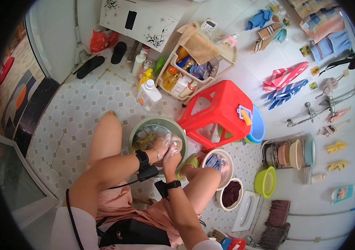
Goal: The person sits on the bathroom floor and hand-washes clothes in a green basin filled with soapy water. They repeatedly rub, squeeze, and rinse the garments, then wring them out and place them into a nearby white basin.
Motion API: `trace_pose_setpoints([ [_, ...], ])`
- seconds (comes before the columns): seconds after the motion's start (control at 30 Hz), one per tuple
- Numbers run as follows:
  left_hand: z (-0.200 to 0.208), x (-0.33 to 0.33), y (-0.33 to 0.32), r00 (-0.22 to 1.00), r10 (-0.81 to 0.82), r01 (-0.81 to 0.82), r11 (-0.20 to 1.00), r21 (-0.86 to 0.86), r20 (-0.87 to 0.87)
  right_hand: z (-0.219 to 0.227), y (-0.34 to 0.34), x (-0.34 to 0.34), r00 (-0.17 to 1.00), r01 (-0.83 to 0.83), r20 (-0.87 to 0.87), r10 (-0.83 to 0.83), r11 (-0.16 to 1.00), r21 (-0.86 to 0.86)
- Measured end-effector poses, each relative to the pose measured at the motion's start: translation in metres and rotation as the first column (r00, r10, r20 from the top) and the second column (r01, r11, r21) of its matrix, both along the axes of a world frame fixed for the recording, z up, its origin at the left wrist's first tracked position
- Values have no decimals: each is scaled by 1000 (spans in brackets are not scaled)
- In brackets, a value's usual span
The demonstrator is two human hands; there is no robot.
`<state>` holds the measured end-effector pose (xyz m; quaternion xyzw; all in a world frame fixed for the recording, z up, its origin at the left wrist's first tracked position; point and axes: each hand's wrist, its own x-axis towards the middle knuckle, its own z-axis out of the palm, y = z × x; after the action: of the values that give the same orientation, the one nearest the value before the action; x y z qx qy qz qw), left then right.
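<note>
Between my knees on the tiled floor stands a green basin (133,132) holding sudsy water and yellowish, wet laundry (145,139). Over its right half my two hands meet, both wet and foamy. My left hand (161,146) is closed, its fingers pressed against my right hand (171,156), which is closed as well. A pale, soapy cloth (176,142) bunches between them; the foam and fingers hide most of it. Dark bands with small boxes are strapped around both wrists.
A red plastic stool (223,108) with a brush on top stands right of the basin. Two pails of clothes, a pink one (206,155) and a white one (239,203), sit nearby. A detergent bottle (148,96) stands beyond, before a loaded shelf cart (165,88).
</note>
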<state>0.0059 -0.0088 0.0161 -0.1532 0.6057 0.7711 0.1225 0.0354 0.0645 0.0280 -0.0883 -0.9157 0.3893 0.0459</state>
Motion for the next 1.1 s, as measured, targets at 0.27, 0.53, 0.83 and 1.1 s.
trace_pose_setpoints([
  [0.27,-70,-6,16,578,-128,-13,986,-165,-806,-8,24,-18,959,281,276,-71,403,-871],
  [0.53,-10,5,3,923,-358,352,933,69,138,-38,68,-37,902,432,432,-3,26,-902],
  [0.83,-35,-18,-15,987,146,-156,966,208,61,8,3,-1,996,75,30,-88,567,-821],
  [1.1,4,1,-16,963,-184,100,923,-371,-199,23,-22,8,968,-37,-243,-65,918,-396],
])
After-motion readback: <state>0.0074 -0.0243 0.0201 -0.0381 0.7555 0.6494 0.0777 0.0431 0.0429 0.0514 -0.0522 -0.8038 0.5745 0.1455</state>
